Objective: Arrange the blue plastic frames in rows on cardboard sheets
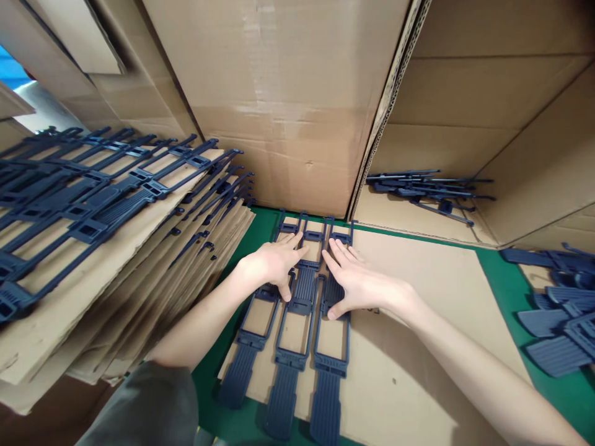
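Dark blue-grey plastic frames with ribbed, paddle-like ends (281, 396) lie in three columns on a flat cardboard sheet (418, 347). Over the left column rests my left hand (276, 263), fingers spread, its thumb beside the middle column. My right hand (351, 279) lies across the upper part of the right column (331, 350), with fingers apart and thumb pointing down toward the frame's crossbar. Both hands seem to touch the parts from above without gripping them. They partly hide the frames beneath. The ribbed ends overhang the sheet's near edge.
On the left stands a tall stack of cardboard sheets (116, 310) layered with similar plastic frames (106, 204). An open cardboard box (525, 148) at the back right holds loose parts (427, 186). More ribbed parts (558, 322) sit on the green table (499, 285) at right.
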